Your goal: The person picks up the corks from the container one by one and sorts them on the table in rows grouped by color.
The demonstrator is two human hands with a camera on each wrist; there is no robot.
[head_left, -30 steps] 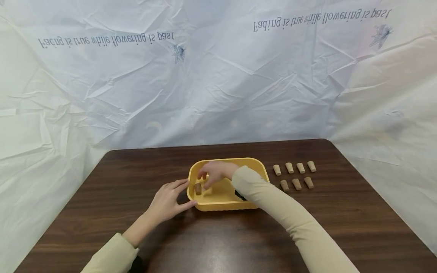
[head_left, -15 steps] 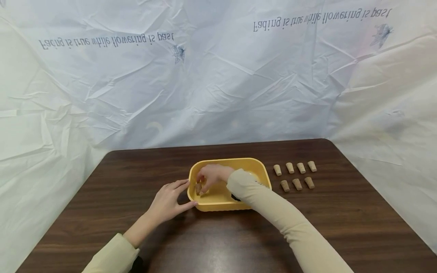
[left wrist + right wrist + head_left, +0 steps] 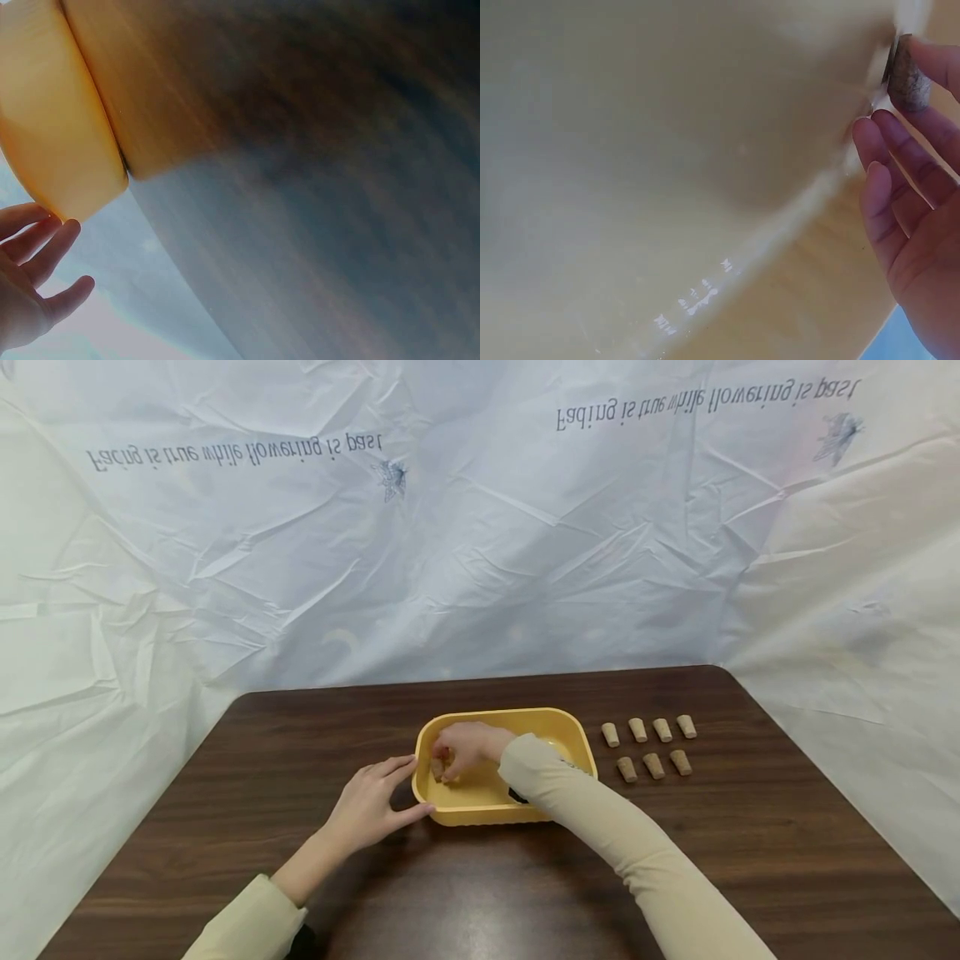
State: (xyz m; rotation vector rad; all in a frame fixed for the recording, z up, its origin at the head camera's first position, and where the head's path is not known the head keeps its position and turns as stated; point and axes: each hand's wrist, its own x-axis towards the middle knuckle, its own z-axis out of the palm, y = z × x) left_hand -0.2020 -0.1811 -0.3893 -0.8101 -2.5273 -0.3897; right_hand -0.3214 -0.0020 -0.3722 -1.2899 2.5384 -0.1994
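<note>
In the head view a yellow plastic basin [image 3: 501, 816] stands on the table. My right hand [image 3: 468, 745] reaches inside its left end and pinches a brown cork stopper [image 3: 437, 768]. The right wrist view has this tapered cork [image 3: 910, 79] between thumb and forefinger, close to the basin's floor, while the other fingers lie loosely bent. My left hand [image 3: 365, 803] rests against the basin's left end, thumb at the front corner and fingers on the left side, fairly straight. Its fingertips touch the outer wall in the left wrist view.
Right of the basin lie two rows of corks: several pale ones [image 3: 638, 730] behind and 3 browner ones [image 3: 653, 766] in front. Dark wood tabletop [image 3: 300, 735] surrounds the basin. A white printed sheet [image 3: 480, 543] hangs behind the table.
My right hand has moved slightly left and its fingers have closed on the cork, which stood free between them a second ago. The left hand has stayed in place.
</note>
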